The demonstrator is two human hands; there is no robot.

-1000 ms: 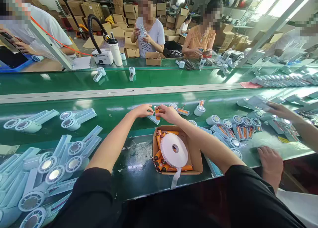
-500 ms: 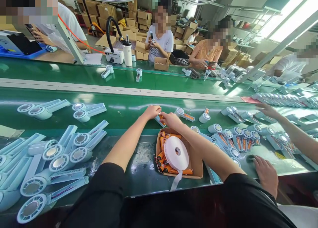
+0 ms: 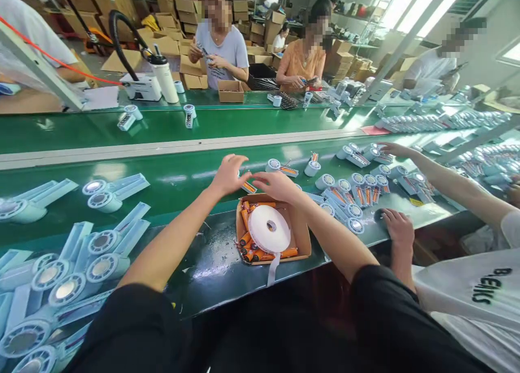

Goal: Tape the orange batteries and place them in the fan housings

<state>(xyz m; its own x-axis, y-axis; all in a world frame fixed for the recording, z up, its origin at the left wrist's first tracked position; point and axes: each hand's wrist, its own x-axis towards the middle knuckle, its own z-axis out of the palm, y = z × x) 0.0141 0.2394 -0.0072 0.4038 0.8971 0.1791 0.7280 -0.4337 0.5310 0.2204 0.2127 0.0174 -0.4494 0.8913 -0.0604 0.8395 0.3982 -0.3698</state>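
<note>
In the head view, the person's left hand point(image 3: 230, 175) is over the green belt point(image 3: 162, 170), its thumb and index finger spread with a gap between them. The right hand point(image 3: 278, 186) comes in from the other side, fingers stretched out toward the left thumb. Between and beneath the 2 hands lies 1 pale blue fan housing point(image 3: 248, 188), partly hidden, with an orange cell showing in its handle. Whether the right fingers grip this housing or only lie near it cannot be told.

Just in front of the hands, on the dark bench point(image 3: 207, 278), sits an open cardboard box point(image 3: 303, 232). Orange battery cells point(image 3: 246, 240) lie in it, and a white roll point(image 3: 271, 242) rests on top of them, its loose strip hanging over the near edge.

On the belt to the left, 2 housings point(image 3: 104, 201) lie side by side, and more are heaped on the bench nearer the person. To the right, a cluster of housings point(image 3: 363, 194) holds orange cells in their handles. Beyond it a co-worker's hand point(image 3: 395, 150) reaches over other housings, and that person's other hand point(image 3: 400, 227) rests near the bench edge. Across the belt, 1 person in a lavender shirt point(image 3: 225, 51) holds a part.
</note>
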